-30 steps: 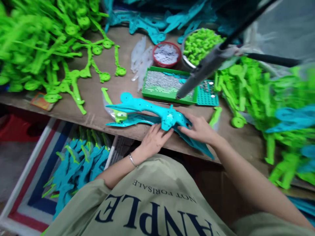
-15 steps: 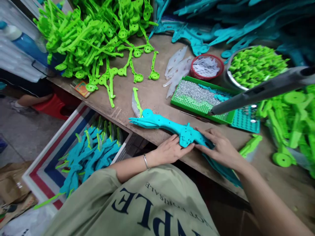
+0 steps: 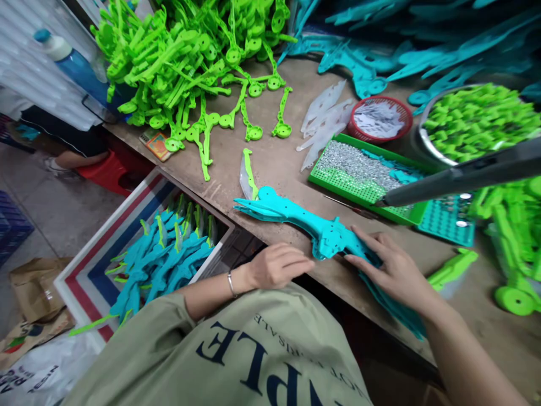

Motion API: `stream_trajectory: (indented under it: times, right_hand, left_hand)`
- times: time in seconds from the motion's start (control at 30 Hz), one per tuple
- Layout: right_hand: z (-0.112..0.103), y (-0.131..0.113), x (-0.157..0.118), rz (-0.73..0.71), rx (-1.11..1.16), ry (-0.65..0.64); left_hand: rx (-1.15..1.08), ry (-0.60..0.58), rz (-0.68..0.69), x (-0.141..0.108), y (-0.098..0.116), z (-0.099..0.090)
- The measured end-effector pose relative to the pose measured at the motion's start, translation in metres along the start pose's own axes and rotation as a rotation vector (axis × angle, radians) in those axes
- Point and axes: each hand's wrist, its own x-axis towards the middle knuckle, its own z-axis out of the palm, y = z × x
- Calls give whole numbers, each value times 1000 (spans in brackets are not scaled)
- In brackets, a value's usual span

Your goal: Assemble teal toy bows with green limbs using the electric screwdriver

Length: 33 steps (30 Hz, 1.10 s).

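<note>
A long teal plastic piece lies along the table's front edge, a green arm with a clear blade at its left end. My right hand rests on its right part, thumb and fingers spread across it. Just off the piece's front side is my left hand, its fingers curled together; whether something small is in them is hidden. To the right of my right hand lies another green piece with a clear blade.
Green parts are heaped at the back left. A green tray, a red basket and a metal bowl stand right of centre. A dark tool hangs over the tray. Below left, a box holds assembled pieces.
My left hand has come off the teal piece towards my body, its fingers drawing together. My right hand stays on the piece. The whole view has shifted.
</note>
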Motion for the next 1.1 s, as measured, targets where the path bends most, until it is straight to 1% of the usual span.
stream_trajectory:
  times: [0.07, 0.1, 0.17, 0.2, 0.23, 0.27, 0.3, 0.33, 0.4, 0.43, 0.5, 0.57, 0.67, 0.8, 0.87, 0.9, 0.93, 1.0, 1.03, 1.07, 1.1]
  right_hand:
    - [4, 0, -2, -21, -26, 15]
    - [6, -1, -3, -36, -46, 20]
    - [10, -2, -4, -68, -104, 37]
    - [12, -3, -5, -83, -145, 48]
    - [13, -4, -5, -93, -189, 56]
    - [14, -5, -6, -100, -233, 62]
    - [14, -7, -6, -104, -271, 64]
    - [14, -8, -6, -107, -302, 63]
    - [14, -11, -6, -111, -344, 50]
    - [15, -11, -6, -114, -361, 41]
    - [15, -12, -6, -119, -391, 28]
    - [15, -11, -5, -122, -404, 24]
    - [16, -11, -6, -126, -392, 29]
    - [16, -12, -7, -125, -386, 37]
    - [16, -12, -7, -123, -383, 45]
    - [16, -13, -7, -122, -380, 49]
    - [16, -13, -7, -124, -377, 54]
    - [16, -12, -7, -126, -381, 65]
    - [17, -12, -7, -128, -387, 71]
    - [17, -12, -7, -131, -395, 77]
    - [17, -12, -7, -136, -406, 82]
  left_hand:
    - [57, 153, -178, -10, -5, -15]
    - [127, 229, -304, -13, -9, -22]
    - [288, 391, -536, -15, -21, -34]
    - [332, 457, -638, -14, -29, -40]
    - [334, 512, -726, -13, -38, -45]
    - [286, 542, -813, -11, -47, -50]
    - [196, 545, -901, -9, -57, -55]
    - [74, 518, -988, -6, -67, -61]
    - [-184, 373, -1145, 2, -87, -74]
    - [-293, 305, -1199, 6, -97, -80]
    - [-465, 216, -1270, 15, -115, -90]
    - [-552, 158, -1288, 22, -129, -95]
    - [-617, 87, -1226, 31, -142, -95]
    - [-759, 11, -1142, 38, -148, -93]
    - [-748, 17, -1130, 38, -147, -94]
    - [-693, 59, -1120, 36, -144, -94]
    - [-599, 138, -1100, 32, -140, -94]
    - [-305, 371, -996, 21, -127, -90]
    - [-129, 485, -903, 15, -118, -87]
    - [38, 567, -788, 8, -109, -83]
    - [174, 565, -665, 2, -99, -78]
